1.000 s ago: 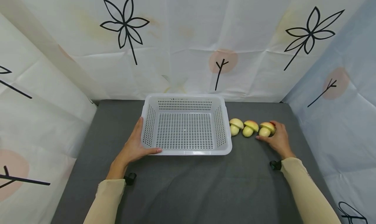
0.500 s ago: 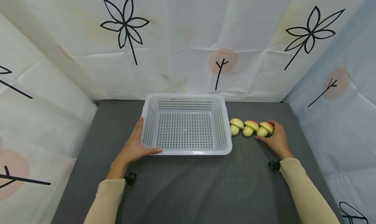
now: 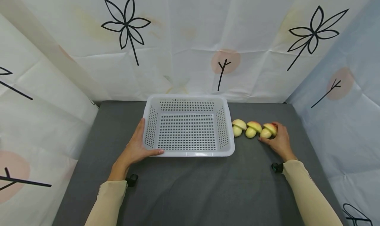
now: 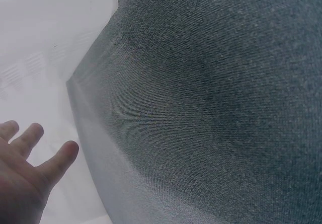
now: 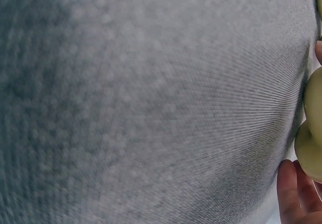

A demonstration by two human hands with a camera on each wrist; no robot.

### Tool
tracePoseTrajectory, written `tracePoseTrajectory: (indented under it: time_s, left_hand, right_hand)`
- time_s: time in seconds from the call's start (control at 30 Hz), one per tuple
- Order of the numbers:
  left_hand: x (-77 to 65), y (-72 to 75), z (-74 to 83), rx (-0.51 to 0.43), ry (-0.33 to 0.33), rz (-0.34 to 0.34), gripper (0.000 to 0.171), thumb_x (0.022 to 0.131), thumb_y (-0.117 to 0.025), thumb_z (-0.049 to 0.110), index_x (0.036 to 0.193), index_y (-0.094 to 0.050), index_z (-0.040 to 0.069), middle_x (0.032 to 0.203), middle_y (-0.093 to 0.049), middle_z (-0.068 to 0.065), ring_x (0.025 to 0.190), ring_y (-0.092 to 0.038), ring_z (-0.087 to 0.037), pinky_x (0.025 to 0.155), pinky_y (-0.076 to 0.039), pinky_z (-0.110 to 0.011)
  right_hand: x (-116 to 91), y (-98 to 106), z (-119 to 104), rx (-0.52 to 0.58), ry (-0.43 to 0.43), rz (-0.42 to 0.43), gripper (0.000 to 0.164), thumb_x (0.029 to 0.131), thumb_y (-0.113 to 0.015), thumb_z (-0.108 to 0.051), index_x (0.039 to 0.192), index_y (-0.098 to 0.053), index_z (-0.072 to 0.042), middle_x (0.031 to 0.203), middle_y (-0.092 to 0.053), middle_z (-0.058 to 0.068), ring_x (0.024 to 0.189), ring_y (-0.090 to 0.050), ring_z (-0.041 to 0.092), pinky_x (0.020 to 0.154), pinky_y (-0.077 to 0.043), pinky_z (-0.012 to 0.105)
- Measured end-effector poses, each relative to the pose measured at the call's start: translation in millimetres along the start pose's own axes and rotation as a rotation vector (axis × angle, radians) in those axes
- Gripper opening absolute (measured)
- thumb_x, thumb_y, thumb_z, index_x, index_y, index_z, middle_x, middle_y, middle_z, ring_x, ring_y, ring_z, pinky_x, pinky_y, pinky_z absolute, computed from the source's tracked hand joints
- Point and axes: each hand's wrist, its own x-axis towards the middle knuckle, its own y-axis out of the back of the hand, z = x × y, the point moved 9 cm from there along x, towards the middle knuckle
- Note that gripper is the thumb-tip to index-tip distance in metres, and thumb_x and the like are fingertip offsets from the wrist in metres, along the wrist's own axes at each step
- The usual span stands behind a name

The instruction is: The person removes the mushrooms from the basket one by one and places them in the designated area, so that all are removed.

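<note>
A white perforated plastic basket (image 3: 187,130) stands at the middle back of the grey table. My left hand (image 3: 138,147) rests against its front left corner, fingers straight along the left side and thumb on the front rim. In the left wrist view the fingers (image 4: 60,163) of that hand are spread against the white wall. Right of the basket, three toy mushrooms lie in a row: a pale one (image 3: 238,127), a red-tinged middle one (image 3: 253,128) and a rightmost one (image 3: 268,130). My right hand (image 3: 279,140) holds the rightmost mushroom between thumb and fingers.
Grey cloth (image 3: 202,189) covers the table in front of the basket. Pale patterned curtains (image 3: 184,38) hang behind and on both sides. The back edge of the table runs just behind the basket.
The rightmost mushroom has shifted slightly left toward the middle one, then a little back right, with my right hand on it. My left hand and the basket have stayed put.
</note>
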Motion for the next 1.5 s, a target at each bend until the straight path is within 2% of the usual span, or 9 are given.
tracePoseTrajectory:
  time_s: [0.73, 1.17, 1.3, 1.5]
  left_hand:
    - [-0.2, 1.0, 1.4, 0.008, -0.002, 0.002, 0.149, 0.06, -0.095, 0.057, 0.162, 0.011, 0.032, 0.17, 0.003, 0.004, 0.152, -0.015, -0.037, 0.11, -0.024, -0.071]
    - [-0.5, -0.9, 0.9, 0.014, 0.013, -0.003, 0.15, 0.06, -0.094, 0.058, 0.163, 0.011, 0.031, 0.169, 0.003, 0.005, 0.153, -0.014, -0.036, 0.11, -0.024, -0.07]
    - [-0.2, -0.7, 2.1, 0.02, 0.003, -0.001, 0.15, 0.06, -0.095, 0.057, 0.163, 0.01, 0.027, 0.17, 0.003, 0.002, 0.153, -0.011, -0.036, 0.11, -0.024, -0.07]
    - [-1.4, 2.1, 1.4, 0.036, -0.008, 0.014, 0.148, 0.063, -0.094, 0.055, 0.162, 0.014, 0.03, 0.17, 0.002, -0.004, 0.153, -0.012, -0.038, 0.11, -0.023, -0.072]
  right_hand:
    - [0.7, 0.1, -1.8, 0.002, 0.005, -0.002, 0.09, 0.082, -0.086, -0.014, 0.15, -0.032, 0.01, 0.136, -0.036, 0.038, 0.118, -0.04, 0.055, 0.097, -0.032, 0.068]
    - [-2.0, 0.4, 0.2, 0.009, -0.026, -0.009, 0.093, 0.082, -0.085, -0.015, 0.152, -0.03, 0.01, 0.14, -0.033, 0.04, 0.122, -0.038, 0.057, 0.099, -0.031, 0.068]
    - [-2.5, 2.9, -1.0, 0.017, -0.013, -0.001, 0.095, 0.081, -0.086, -0.016, 0.152, -0.029, 0.01, 0.139, -0.034, 0.039, 0.122, -0.038, 0.056, 0.099, -0.031, 0.068]
    - [-2.8, 5.5, -4.6, 0.021, 0.004, 0.0, 0.098, 0.081, -0.087, -0.02, 0.153, -0.027, 0.009, 0.14, -0.035, 0.038, 0.123, -0.038, 0.055, 0.099, -0.031, 0.068]
